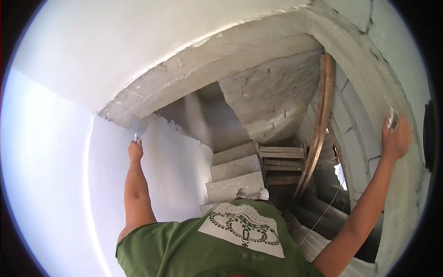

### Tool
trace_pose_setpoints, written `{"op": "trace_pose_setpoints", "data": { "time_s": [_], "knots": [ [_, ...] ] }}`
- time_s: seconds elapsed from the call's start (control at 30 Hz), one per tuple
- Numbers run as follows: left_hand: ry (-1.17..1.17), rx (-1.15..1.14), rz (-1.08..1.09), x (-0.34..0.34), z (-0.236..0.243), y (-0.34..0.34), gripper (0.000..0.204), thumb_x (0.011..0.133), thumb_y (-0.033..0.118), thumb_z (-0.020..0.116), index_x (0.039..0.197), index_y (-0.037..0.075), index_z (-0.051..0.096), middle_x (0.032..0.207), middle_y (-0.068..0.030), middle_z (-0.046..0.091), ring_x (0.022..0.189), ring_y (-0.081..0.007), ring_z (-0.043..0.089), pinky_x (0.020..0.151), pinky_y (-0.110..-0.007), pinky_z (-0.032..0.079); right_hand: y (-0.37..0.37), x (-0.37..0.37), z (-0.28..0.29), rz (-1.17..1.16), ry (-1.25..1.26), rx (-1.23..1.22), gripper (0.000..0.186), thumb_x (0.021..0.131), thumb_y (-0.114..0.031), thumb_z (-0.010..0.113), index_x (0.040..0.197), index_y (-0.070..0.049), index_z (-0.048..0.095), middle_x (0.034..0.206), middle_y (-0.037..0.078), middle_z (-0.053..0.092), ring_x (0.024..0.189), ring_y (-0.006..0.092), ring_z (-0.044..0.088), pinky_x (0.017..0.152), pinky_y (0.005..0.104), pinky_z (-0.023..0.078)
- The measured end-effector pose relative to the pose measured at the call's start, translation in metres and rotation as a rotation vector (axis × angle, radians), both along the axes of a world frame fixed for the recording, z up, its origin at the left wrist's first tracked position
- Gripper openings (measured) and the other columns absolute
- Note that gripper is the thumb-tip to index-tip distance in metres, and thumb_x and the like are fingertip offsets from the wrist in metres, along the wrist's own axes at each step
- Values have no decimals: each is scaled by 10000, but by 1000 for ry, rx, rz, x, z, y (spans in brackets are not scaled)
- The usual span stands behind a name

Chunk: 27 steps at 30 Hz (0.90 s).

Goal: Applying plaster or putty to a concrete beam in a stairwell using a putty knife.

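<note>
At the far left, my left hand (135, 151) is wrapped around the handle of a trowel (138, 124). Its grey blade lies against the lower end of a rough grey concrete beam (173, 69), where the beam meets the smooth white wall (168, 152). My right arm reaches out to the right, and my right hand (398, 138) is closed against the rough grey frame (369, 69) of the opening. A small whitish and dark thing (393, 118) shows at its fingers; its kind cannot be made out.
Concrete steps (235, 167) descend below me, beside a wooden slatted piece (284, 159). A long wooden plank (323, 115) leans upright near a block wall (348, 108). A thin cord (323, 214) crosses a dark gap at the lower right.
</note>
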<state>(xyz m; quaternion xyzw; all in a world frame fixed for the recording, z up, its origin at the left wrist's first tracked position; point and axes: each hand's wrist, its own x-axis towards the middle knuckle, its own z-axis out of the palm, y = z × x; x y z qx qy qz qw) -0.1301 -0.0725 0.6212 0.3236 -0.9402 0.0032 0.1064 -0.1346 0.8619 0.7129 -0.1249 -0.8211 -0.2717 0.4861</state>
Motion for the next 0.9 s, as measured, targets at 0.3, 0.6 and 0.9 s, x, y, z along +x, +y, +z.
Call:
{"op": "trace_pose_setpoints", "data": {
  "time_s": [0.3, 0.6, 0.9],
  "knots": [
    [117, -153, -448, -28, 84, 70, 336, 941, 383, 526, 960, 50, 490, 849, -246, 627, 792, -470, 585, 664, -537, 448, -21, 6, 13, 53, -2, -214, 328, 866, -371, 645, 956, -55, 646, 867, 144, 639, 806, 334, 601, 717, 399, 474],
    [362, 11, -771, -116, 160, 104, 373, 930, 408, 549, 951, 36, 521, 795, -238, 611, 772, -447, 573, 651, -500, 429, -228, 151, -221, 109, -522, -1379, 554, 892, -248, 596, 1316, 76, 448, 1342, 270, 478, 1273, 377, 448, 1070, 428, 342],
    [251, 93, -825, -165, 113, -1, 440, 915, 468, 519, 942, 33, 573, 839, -261, 629, 840, -429, 611, 715, -511, 458, -394, 466, -351, -249, -240, -1875, 198, 822, -128, 617, 887, 51, 564, 789, 178, 620, 667, 274, 631, 616, 391, 508]
  ]
}}
